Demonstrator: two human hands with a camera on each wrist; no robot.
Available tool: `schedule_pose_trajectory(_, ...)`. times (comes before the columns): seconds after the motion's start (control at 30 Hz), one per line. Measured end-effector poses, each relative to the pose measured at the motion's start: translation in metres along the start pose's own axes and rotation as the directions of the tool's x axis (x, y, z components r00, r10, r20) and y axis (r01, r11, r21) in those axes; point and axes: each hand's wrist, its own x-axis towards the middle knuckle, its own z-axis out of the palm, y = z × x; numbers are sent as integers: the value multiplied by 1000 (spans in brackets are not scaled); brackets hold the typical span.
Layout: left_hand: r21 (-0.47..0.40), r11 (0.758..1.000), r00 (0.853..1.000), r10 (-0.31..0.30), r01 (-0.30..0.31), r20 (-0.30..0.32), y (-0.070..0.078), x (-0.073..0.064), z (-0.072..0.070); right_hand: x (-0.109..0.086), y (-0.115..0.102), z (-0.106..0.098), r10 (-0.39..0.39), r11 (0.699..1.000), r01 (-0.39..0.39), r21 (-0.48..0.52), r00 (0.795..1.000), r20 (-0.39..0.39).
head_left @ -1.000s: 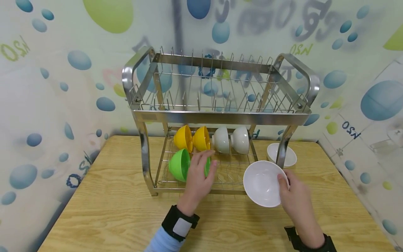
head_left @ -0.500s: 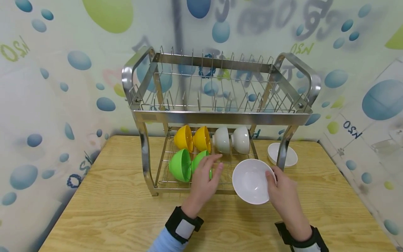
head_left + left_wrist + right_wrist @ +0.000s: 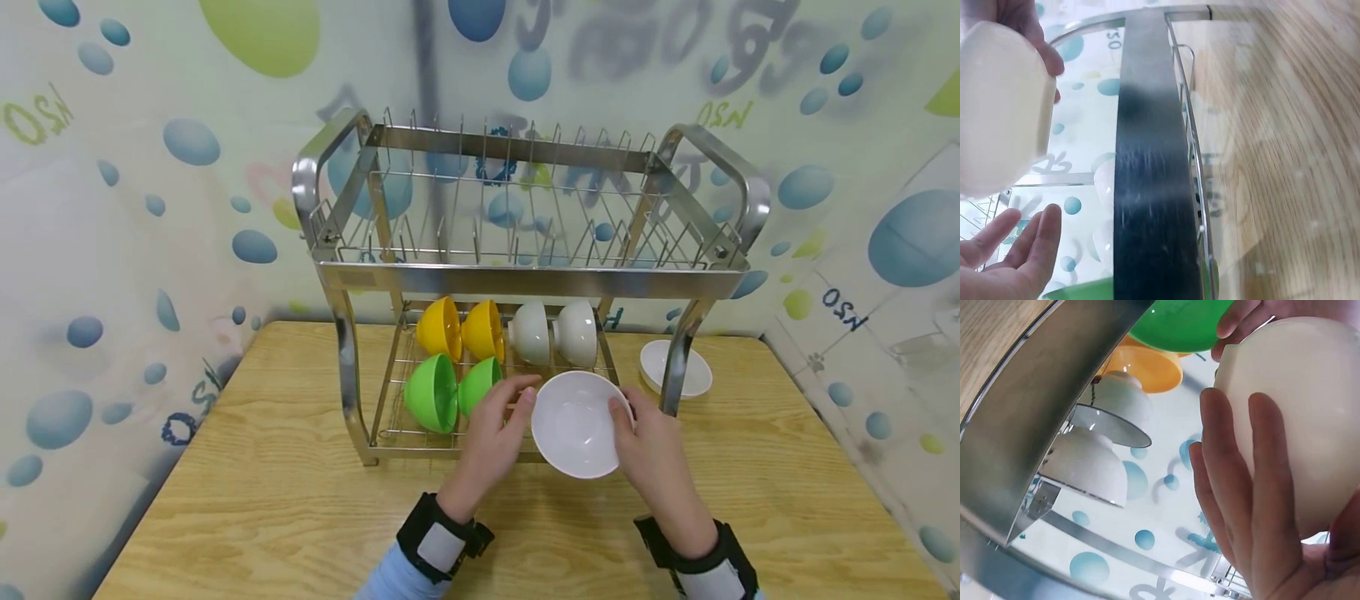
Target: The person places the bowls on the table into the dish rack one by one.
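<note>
My right hand grips a white bowl by its right rim, thumb inside and fingers spread along the outside. The bowl's opening faces me, in front of the dish rack's lower shelf. Just left of it is my left hand, fingers loosely extended; in the left wrist view a gap shows between those fingertips and the bowl. Behind the left hand, two green bowls stand on edge on the lower shelf. Two yellow bowls and two white bowls line the row behind.
The two-tier metal dish rack stands on a wooden table against a patterned wall covering. Its upper tier holds upright wire dividers. Another white bowl rests on the table behind the rack's right front leg.
My right hand has carried the white bowl leftward, toward the left hand. My left hand has shifted slightly right, away from the green bowls, uncovering the second one.
</note>
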Motion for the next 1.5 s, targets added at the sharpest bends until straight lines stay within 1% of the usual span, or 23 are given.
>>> schedule_pose_trajectory(0.07,-31,999,999,-36,36,11,0,0,0,1,-2,2,2,1000,-2,3,1000,12)
schedule_pose_trajectory(0.23,-93,991,995,-96,99,35,2,0,0,5,-7,5,7,1000,-8,13,999,33)
schedule_pose_trajectory(0.3,-119,985,991,-123,127,47,3,0,-1,6,-9,6,0,1000,-1,19,999,41)
schedule_pose_trajectory(0.4,-165,969,982,-173,183,70,3,1,-3,7,-13,7,-5,1000,3,28,998,55)
schedule_pose_trajectory(0.57,-214,949,971,-214,233,108,2,0,-6,8,-17,11,0,998,-4,55,997,77)
schedule_pose_trajectory(0.7,-247,934,963,-231,259,136,1,-1,-8,9,-18,14,0,998,-5,68,997,78)
schedule_pose_trajectory(0.77,-252,933,964,-228,257,140,1,-1,-8,9,-19,15,-2,998,-3,69,997,75)
schedule_pose_trajectory(0.9,-242,940,967,-214,241,136,2,-1,-9,10,-18,17,1,997,-6,73,997,72)
schedule_pose_trajectory(1.1,-213,946,967,-223,244,120,3,1,-9,11,-16,18,15,996,-23,84,995,99)
schedule_pose_trajectory(1.23,-229,940,966,-234,254,113,0,2,-8,11,-16,18,18,996,-28,88,994,106)
schedule_pose_trajectory(1.37,-236,934,963,-251,267,97,-1,2,-8,10,-15,18,14,996,-23,88,995,99)
schedule_pose_trajectory(1.5,-229,937,964,-255,266,74,-1,2,-9,8,-12,17,6,997,-11,82,998,66)
